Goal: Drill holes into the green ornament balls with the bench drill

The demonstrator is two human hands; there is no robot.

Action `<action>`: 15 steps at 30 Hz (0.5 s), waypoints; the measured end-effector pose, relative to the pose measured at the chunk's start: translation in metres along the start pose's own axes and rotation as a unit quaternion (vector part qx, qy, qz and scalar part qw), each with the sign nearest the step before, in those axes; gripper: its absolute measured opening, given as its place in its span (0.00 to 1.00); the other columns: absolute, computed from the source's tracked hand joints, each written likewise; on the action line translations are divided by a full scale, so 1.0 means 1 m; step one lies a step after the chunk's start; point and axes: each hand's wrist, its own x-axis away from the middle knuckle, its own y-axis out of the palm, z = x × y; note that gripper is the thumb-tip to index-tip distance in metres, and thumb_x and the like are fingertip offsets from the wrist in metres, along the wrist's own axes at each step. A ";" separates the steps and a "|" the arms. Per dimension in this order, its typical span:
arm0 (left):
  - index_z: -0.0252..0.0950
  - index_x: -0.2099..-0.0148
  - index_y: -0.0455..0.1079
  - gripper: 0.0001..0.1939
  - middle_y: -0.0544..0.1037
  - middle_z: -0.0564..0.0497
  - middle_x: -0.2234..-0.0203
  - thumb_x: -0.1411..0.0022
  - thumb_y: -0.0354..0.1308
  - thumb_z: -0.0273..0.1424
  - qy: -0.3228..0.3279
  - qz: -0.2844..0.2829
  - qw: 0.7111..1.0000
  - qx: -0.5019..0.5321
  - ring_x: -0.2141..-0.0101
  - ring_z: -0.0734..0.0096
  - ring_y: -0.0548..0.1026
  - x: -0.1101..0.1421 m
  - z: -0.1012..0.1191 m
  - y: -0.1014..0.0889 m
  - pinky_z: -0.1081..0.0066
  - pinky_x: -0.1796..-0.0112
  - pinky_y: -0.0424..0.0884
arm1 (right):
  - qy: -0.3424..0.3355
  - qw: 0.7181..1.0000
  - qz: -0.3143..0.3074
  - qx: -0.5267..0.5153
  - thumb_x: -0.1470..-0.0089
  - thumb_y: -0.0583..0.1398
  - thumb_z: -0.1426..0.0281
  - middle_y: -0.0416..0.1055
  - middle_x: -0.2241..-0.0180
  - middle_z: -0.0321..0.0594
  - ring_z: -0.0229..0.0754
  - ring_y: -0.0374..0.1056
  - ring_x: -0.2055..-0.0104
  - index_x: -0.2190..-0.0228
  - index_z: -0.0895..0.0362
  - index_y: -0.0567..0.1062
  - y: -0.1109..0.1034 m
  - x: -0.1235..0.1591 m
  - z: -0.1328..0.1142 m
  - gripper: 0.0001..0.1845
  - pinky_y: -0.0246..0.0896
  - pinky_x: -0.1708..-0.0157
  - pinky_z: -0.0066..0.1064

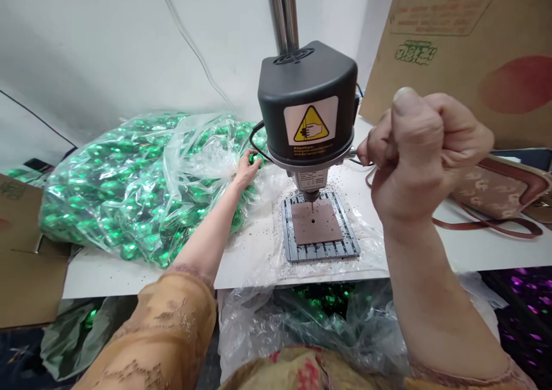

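Note:
A small black bench drill press (308, 108) stands in front of me, its thin bit (313, 206) pointing down above a brown plate (321, 229) with a dark hole. The plate lies on a grey slotted base (297, 254) strewn with dark specks. My right hand (425, 142) is closed in a fist at the machine's right side, around its feed lever (352, 153); only a short metal piece of the lever shows. My left hand (247, 170), left of the machine, has its fingers closed on a shiny green bead (255, 159), beside a large clear bag of green beads (129, 188).
A cardboard box (457, 39) stands at the back right, with a patterned bag (491, 188) and its brown strap before it. Another cardboard piece (30, 263) is at the left. Below the white table's edge (245, 275) lies plastic sheeting (267, 327) with green pieces.

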 end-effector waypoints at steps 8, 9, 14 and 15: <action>0.40 0.51 0.67 0.22 0.78 0.52 0.65 0.42 0.66 0.44 -0.053 -0.108 0.955 0.272 0.69 0.71 0.77 0.095 0.029 -0.002 0.71 0.67 0.74 | 0.004 1.000 -0.006 0.005 0.45 0.63 0.68 0.54 0.89 0.28 0.31 0.48 0.86 0.86 0.53 0.59 -0.004 0.001 0.000 0.24 0.45 0.85 0.34; 0.41 0.51 0.67 0.23 0.78 0.52 0.64 0.43 0.68 0.44 -0.049 -0.108 0.953 0.278 0.69 0.71 0.77 0.109 0.032 -0.004 0.71 0.66 0.74 | 0.006 1.000 -0.008 0.008 0.45 0.63 0.67 0.54 0.88 0.28 0.31 0.48 0.86 0.86 0.53 0.59 -0.004 0.001 0.000 0.24 0.46 0.84 0.34; 0.40 0.52 0.64 0.25 0.77 0.53 0.64 0.49 0.70 0.37 -0.121 -0.137 0.932 0.313 0.63 0.66 0.79 0.161 0.030 -0.001 0.61 0.57 0.77 | 0.009 1.000 -0.015 0.026 0.43 0.62 0.66 0.52 0.88 0.29 0.33 0.48 0.86 0.85 0.52 0.57 -0.005 0.002 0.000 0.25 0.47 0.85 0.36; 0.40 0.54 0.64 0.24 0.77 0.53 0.65 0.49 0.71 0.36 -0.132 -0.136 0.933 0.306 0.63 0.66 0.79 0.168 0.026 0.003 0.60 0.57 0.76 | 0.007 0.999 -0.017 0.027 0.43 0.62 0.66 0.51 0.88 0.29 0.33 0.48 0.86 0.85 0.52 0.56 -0.005 0.002 0.001 0.25 0.46 0.85 0.36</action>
